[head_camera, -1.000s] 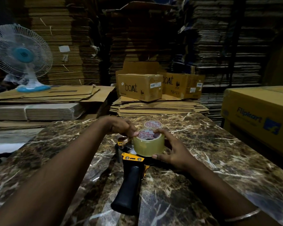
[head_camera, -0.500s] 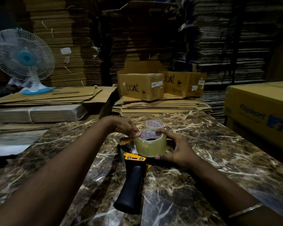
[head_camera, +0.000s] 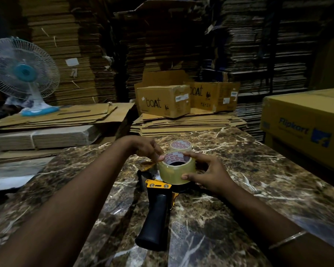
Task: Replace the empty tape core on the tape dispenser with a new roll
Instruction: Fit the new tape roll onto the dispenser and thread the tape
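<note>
A yellow and black tape dispenser [head_camera: 156, 214] lies on its side on the marble table [head_camera: 229, 199], black handle pointing toward me. A new roll of clear tape [head_camera: 176, 171] sits on its hub, red print on the core. My right hand [head_camera: 208, 175] grips the roll from the right, thumb on its front and forefinger on its top rim. My left hand [head_camera: 148, 149] pinches the roll's upper left edge, where a loose flap of tape [head_camera: 147, 165] sticks out. The empty tape core [head_camera: 181, 145] stands on the table just behind the roll.
A yellow Flipkart box [head_camera: 304, 130] sits at the table's right edge. Two boat cartons [head_camera: 165, 102] rest on flat cardboard behind the table. A table fan [head_camera: 24, 74] stands on cardboard sheets at the left. Tall cardboard stacks fill the background.
Both hands keep their hold on the roll over the dispenser. My view has shifted slightly, and the hands and roll have barely moved.
</note>
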A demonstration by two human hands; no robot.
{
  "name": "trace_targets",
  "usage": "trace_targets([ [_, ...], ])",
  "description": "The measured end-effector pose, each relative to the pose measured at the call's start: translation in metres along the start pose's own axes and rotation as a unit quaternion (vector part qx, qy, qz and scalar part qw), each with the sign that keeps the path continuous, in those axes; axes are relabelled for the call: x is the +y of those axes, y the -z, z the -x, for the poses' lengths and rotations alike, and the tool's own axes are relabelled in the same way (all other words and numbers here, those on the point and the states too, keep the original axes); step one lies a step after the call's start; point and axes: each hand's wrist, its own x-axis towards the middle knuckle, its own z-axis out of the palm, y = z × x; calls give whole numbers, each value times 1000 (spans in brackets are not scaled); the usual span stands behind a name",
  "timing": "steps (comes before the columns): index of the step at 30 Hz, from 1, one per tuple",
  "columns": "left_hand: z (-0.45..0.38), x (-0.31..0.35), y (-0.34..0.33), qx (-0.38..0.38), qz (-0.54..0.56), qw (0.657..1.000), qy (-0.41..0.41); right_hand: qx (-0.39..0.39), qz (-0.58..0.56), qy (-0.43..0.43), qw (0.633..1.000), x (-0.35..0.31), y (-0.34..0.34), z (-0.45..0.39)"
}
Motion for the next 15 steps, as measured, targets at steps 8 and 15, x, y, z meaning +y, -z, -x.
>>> trace_targets([
  [8,-4,-12,-8,-25,15,1000,-9,-11,84,36,996,-9,-1,4],
  [15,-9,3,-4,-24,-30,999,-5,10,43,8,999,1,4,2],
])
